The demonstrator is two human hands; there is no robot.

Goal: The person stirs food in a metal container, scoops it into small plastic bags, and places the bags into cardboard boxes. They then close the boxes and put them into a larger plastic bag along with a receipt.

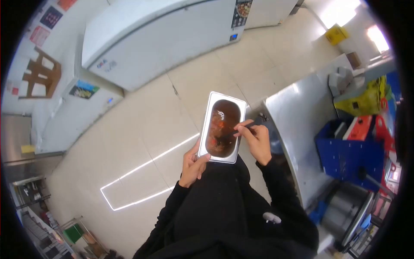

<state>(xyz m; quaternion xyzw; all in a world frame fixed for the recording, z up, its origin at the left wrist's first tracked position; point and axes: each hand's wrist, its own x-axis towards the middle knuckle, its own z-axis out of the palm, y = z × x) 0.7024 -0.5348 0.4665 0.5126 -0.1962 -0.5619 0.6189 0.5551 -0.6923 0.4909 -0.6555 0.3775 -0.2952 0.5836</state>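
A rectangular metal pan holds a brown liquid with reddish pieces in it. My left hand grips the pan at its lower left corner, thumb over the rim. At the pan's right side, my right hand is closed on a dark utensil. The utensil's lower part reaches into the liquid, where its end is hidden.
A metal table stands at the right, bearing a blue crate and yellow bags. Near its lower end is a large metal pot. White freezers line the far side, beyond the tiled floor.
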